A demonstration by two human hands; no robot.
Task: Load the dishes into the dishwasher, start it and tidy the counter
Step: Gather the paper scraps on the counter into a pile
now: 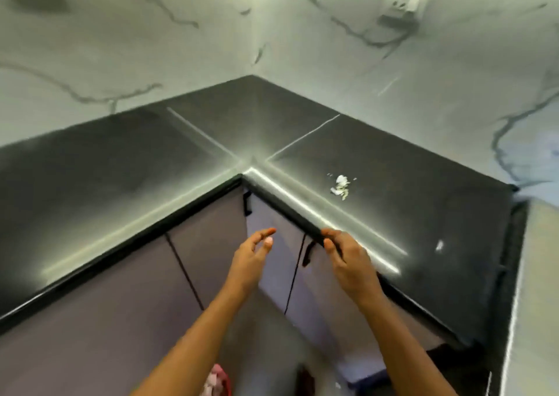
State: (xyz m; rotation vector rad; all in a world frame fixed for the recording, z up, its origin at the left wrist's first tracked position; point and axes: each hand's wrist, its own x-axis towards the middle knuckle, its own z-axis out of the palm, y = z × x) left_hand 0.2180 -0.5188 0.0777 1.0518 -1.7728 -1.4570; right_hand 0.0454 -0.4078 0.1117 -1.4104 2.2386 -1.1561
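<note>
The white scraps [340, 186] lie on the right part of the black counter [408, 165]; they look light and crumbly, better swept into a palm than pinched; the left hand [251, 256] has spread fingers, the right hand [351, 259] loosely bent ones at the counter edge; both are empty.

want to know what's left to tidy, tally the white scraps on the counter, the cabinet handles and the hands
white scrap patches on the counter: 2
black cabinet handles: 2
hands, left hand and right hand: 2
total: 6
</note>
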